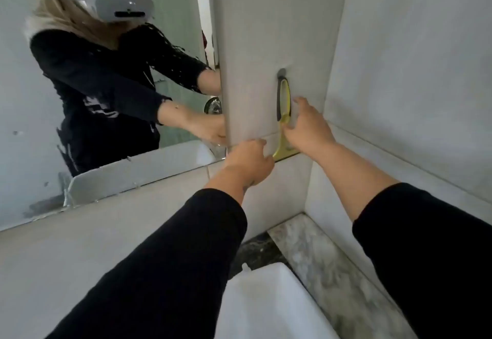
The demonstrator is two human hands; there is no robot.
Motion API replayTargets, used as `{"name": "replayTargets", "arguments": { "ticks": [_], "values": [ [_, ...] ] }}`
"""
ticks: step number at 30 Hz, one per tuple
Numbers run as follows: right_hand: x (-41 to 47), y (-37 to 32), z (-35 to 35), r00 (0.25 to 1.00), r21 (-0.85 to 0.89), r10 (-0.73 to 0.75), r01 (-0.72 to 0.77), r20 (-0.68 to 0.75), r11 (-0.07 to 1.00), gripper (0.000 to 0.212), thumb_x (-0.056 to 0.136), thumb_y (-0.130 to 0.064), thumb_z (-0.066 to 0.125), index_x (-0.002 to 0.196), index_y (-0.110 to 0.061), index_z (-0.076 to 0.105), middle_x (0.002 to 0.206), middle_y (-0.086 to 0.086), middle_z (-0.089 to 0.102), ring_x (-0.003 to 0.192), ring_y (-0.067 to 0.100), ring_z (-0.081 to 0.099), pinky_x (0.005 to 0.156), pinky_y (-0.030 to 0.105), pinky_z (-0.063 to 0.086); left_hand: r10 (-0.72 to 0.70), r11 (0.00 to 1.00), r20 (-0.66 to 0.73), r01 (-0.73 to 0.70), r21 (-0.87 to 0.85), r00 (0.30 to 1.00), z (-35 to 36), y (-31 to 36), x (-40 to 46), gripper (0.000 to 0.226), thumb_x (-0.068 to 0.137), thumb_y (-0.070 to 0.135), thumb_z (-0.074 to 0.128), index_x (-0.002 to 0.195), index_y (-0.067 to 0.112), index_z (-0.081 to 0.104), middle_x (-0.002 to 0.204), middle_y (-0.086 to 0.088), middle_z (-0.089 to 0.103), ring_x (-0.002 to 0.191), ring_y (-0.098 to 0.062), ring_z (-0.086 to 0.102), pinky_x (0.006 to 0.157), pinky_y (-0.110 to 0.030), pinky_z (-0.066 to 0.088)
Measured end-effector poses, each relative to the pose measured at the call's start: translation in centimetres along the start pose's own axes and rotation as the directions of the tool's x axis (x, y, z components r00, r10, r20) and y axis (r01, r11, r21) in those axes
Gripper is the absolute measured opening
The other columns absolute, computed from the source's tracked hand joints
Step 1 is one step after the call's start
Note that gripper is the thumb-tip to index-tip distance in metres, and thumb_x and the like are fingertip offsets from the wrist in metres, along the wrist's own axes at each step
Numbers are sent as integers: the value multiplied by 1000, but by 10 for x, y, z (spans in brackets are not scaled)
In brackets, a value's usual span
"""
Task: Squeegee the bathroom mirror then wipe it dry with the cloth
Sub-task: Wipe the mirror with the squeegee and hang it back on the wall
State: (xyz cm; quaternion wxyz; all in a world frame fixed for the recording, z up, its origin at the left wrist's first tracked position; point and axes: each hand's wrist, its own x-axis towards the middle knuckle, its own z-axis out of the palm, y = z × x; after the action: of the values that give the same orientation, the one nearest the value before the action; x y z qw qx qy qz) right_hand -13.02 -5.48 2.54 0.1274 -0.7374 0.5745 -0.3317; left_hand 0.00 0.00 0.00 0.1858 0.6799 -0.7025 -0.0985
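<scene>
Mirror (80, 99) spotted, white tiled wall (412, 59), marble counter (319, 258)

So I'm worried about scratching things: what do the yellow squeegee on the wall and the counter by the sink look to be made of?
The squeegee looks like translucent yellow plastic, glossy: light shows through its looped handle, which hangs from a dark wall hook. Its blade is hidden behind the hands. The counter looks like polished marble or a marble-look stone, grey with mottled veining; which one cannot be told.

Black long sleeves (165, 272) pushed up forearms; bare hands (249, 163).
</scene>
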Motion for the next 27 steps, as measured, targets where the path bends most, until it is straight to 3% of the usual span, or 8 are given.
{"name": "replayTargets", "arguments": {
  "ticks": [3,7,10,15,18,23,25,27],
  "values": [
    [14,2,10,996,140,17,-5,-84,990,73,89,-27,61,147,-22,18,130,15,51,116,33,53,92,36,42,28,995,-120,-39,-88,992,21,4,13,46,89,16,49,134,8,44,129,-16,57,118,-34,53,98,-41,45],
    [25,4,27,985,285,-11,61,-173,957,73,86,-19,64,143,-35,21,110,11,60,94,29,59,78,33,43,36,954,-184,-89,-285,982,51,9,24,55,85,5,47,140,13,40,129,-13,58,116,-32,55,94,-44,49],
    [27,8,31,977,301,-19,84,-214,950,71,85,-17,65,141,-35,26,93,5,56,81,25,55,71,29,40,28,937,-235,-107,-331,972,63,14,24,59,88,6,47,144,13,32,137,-10,52,121,-29,52,95,-44,48],
    [27,2,11,980,323,9,57,-200,945,76,84,-20,67,143,-39,24,69,-8,41,68,20,49,68,27,39,-31,912,-357,-120,-393,934,58,29,16,54,94,14,49,144,18,32,133,-6,55,111,-27,57,84,-46,52],
    [23,-9,-7,986,392,8,59,-167,918,79,84,-18,68,144,-41,21,82,-4,50,65,15,56,67,32,53,-109,930,-449,-69,-361,887,48,41,7,47,95,25,50,140,25,38,129,1,57,106,-23,60,77,-45,54],
    [14,-30,-32,986,451,24,54,-167,891,79,80,-22,70,140,-43,23,113,6,60,91,29,65,69,49,59,-138,946,-535,-49,-320,833,20,55,-14,40,94,26,52,133,28,47,119,5,62,98,-22,63,72,-40,52],
    [8,-40,-46,985,395,-15,83,-173,915,83,81,-25,70,146,-35,19,120,9,57,100,30,61,81,48,56,-110,956,-541,-60,-287,834,5,57,-24,38,94,27,53,132,27,49,116,4,64,95,-23,64,73,-41,54],
    [0,-49,-61,979,189,-103,136,-175,972,87,84,-31,68,151,-23,12,137,11,42,120,30,49,100,40,44,-99,967,-547,-49,-250,831,-11,58,-34,37,94,28,52,131,27,50,115,4,64,95,-22,63,73,-38,52]
  ]
}}
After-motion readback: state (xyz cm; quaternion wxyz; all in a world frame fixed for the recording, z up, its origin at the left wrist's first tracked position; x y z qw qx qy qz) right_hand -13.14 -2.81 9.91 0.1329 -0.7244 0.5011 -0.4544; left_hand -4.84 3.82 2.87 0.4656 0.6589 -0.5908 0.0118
